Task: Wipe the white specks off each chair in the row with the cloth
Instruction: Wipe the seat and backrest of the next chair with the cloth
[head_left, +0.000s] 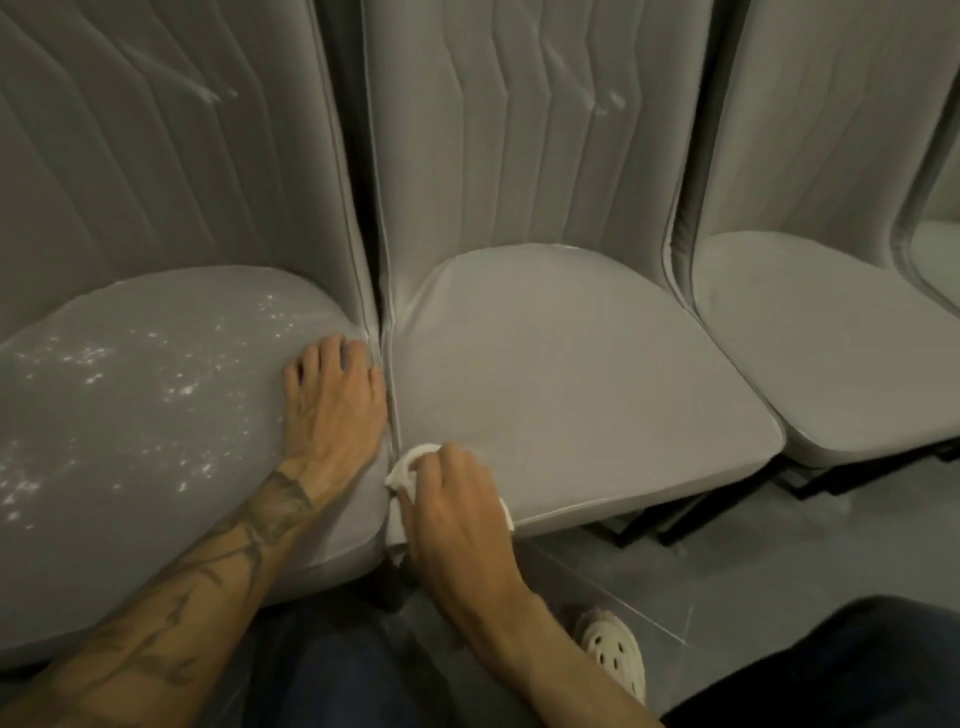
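Three grey padded chairs stand side by side. The left chair's seat is scattered with white specks. The middle chair's seat looks plain grey. My left hand lies flat on the right edge of the left seat, fingers straight. My right hand grips a crumpled white cloth at the front left corner of the middle seat, right by the gap between the two chairs. White streaks mark the left backrest and the middle backrest.
A third grey chair stands to the right, with the edge of a fourth beyond it. Black chair legs show under the seats. Below are a grey floor, a white clog and dark trouser legs.
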